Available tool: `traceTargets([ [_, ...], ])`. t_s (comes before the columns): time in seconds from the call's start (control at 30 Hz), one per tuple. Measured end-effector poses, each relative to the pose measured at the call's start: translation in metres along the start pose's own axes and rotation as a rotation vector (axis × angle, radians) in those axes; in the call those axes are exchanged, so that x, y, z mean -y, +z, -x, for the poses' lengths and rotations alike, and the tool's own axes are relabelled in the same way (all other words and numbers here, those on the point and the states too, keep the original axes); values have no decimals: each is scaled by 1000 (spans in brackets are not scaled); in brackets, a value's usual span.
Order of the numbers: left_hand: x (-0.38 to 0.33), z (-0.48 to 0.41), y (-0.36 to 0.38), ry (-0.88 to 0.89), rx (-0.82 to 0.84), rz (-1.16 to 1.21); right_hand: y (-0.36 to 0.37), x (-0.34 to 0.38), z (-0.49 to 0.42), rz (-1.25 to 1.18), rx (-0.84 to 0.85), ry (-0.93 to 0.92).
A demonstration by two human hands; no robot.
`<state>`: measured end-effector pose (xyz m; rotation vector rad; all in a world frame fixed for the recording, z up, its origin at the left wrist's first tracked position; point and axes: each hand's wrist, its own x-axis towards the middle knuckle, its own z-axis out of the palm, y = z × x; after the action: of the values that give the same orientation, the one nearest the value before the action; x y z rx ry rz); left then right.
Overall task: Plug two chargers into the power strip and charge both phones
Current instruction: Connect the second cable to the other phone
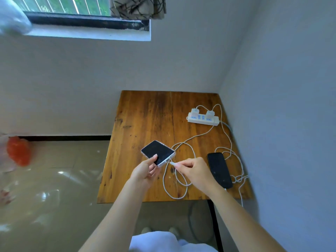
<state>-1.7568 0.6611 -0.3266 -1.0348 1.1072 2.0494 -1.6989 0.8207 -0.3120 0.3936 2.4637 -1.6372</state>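
Observation:
My left hand (145, 170) holds a phone in a clear case (157, 151), screen up, just above the wooden table (143, 115). My right hand (193, 171) pinches the white cable plug (171, 163), whose tip sits at the phone's bottom edge. A second black phone (219, 170) lies flat at the right with a white cable at its near end. The white power strip (202, 119) rests at the back right with two white chargers (195, 110) (210, 113) plugged into it. White cables (183, 148) loop across the table.
The table stands in a corner, with walls behind and to the right. Its front edge is near my body. Tiled floor (54, 179) lies to the left, with an orange object (18, 151) at the far left. A window (81, 15) is up on the back wall.

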Motion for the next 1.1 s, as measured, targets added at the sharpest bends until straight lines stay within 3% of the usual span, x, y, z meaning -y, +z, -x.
traceTargets([
  [0.7, 5, 2, 24, 56, -44, -77, 9, 6, -11, 363, -204, -99],
  [1.1, 1, -1, 26, 75, -63, -149, 11, 8, -12, 308, -203, -43],
])
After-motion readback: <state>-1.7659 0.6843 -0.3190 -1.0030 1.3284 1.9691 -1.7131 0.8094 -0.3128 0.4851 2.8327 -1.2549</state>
